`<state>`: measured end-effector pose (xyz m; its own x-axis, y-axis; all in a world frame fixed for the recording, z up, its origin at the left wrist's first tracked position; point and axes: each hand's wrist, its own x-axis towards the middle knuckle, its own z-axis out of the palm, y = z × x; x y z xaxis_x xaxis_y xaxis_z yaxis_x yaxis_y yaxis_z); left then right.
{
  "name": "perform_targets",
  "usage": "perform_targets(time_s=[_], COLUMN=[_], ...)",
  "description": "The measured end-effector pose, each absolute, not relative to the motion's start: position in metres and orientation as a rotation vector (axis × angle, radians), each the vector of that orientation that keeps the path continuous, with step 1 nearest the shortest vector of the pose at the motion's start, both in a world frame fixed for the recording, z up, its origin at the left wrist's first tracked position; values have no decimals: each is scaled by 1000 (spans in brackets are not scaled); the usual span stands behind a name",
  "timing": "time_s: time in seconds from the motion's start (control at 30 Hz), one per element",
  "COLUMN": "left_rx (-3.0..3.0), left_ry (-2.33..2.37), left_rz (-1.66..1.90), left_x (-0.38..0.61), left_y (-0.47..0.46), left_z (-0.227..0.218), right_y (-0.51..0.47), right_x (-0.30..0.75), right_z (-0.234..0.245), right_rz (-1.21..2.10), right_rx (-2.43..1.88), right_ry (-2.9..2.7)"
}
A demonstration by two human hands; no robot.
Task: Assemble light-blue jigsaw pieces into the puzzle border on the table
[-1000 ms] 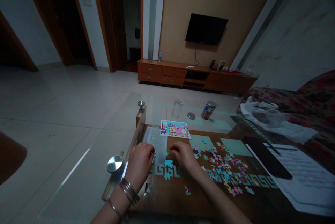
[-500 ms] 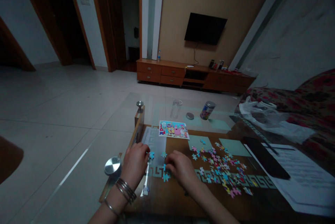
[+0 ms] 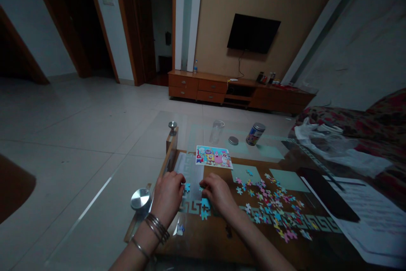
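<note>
My left hand (image 3: 168,190), with several metal bangles at the wrist, has its fingers closed at the edge of a light-blue jigsaw piece (image 3: 187,187). Across from it, the fingertips of my right hand (image 3: 217,190) are pinched on another blue jigsaw piece (image 3: 201,189), mostly covered by them. Just below the right hand lie more blue pieces (image 3: 204,214) close together. A single pale piece (image 3: 180,229) rests nearer me. Beyond both hands is the colourful cartoon picture card (image 3: 214,157). Loose jigsaw pieces (image 3: 279,207) are spread to the right.
On the glass table stand a clear jar (image 3: 217,131) and a printed tin (image 3: 255,134), with a round lid (image 3: 233,140) between them. At right lie a black phone-like slab (image 3: 330,195), papers (image 3: 374,216) and a plastic bag (image 3: 339,146). A metal table knob (image 3: 140,199) is at left.
My right hand has moved slightly up and left, its fingertips now over the blue piece that lay uncovered before. My left hand stays at its piece. The whole view has shifted slightly.
</note>
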<state>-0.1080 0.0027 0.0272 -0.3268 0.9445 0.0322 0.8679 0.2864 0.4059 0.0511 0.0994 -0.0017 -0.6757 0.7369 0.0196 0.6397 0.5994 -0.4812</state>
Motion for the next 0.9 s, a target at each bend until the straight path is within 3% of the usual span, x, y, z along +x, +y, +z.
perform_targets(time_s=[0.23,0.9], left_rx=[1674,1699], left_ry=[2334,2330], left_rz=[506,470], left_x=[-108,-105], left_y=[4,3], left_z=[28,30], right_y=[106,104], right_x=[54,60], right_z=[-9,-6], right_rz=[767,580], right_rx=[-1123,-1213], right_ry=[-2507,-2578])
